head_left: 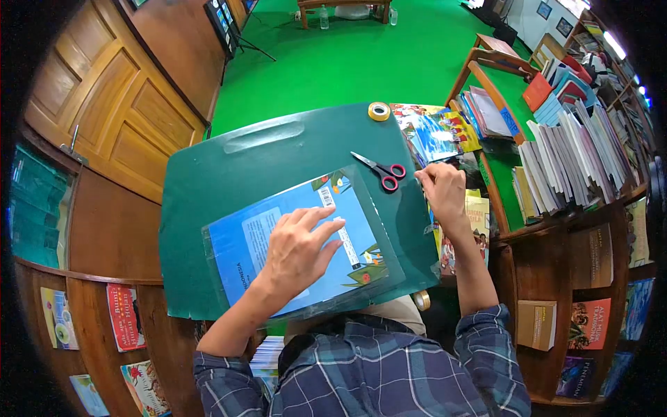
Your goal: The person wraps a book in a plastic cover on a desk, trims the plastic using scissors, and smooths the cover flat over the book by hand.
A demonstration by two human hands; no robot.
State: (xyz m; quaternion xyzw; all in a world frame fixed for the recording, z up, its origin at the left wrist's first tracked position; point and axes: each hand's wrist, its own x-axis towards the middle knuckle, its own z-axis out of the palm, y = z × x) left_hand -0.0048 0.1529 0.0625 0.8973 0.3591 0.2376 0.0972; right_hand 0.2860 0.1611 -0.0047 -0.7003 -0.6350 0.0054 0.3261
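Note:
A blue book (pixel 233 236) lies back cover up on the green table (pixel 201 181), with clear plastic showing beyond its edges. Over the right part of the cover is my left hand (pixel 295 247), its fingers apart and nothing gripped; whether the fingertips touch the book is hard to tell. My right hand (pixel 446 194) is at the table's right edge, thumb and fingers pinched together. What sits in that pinch is too small to make out. Between the book and this hand lie scissors (pixel 381 170) with dark red handles, blades pointing to the upper left.
A tape roll (pixel 379 111) rests at the table's far right corner. Colourful books (pixel 434 135) lie along the right side, beside a wooden shelf with upright books (pixel 563 160). Another tape roll (pixel 422 300) is by my lap. A wooden door (pixel 132 97) stands at left.

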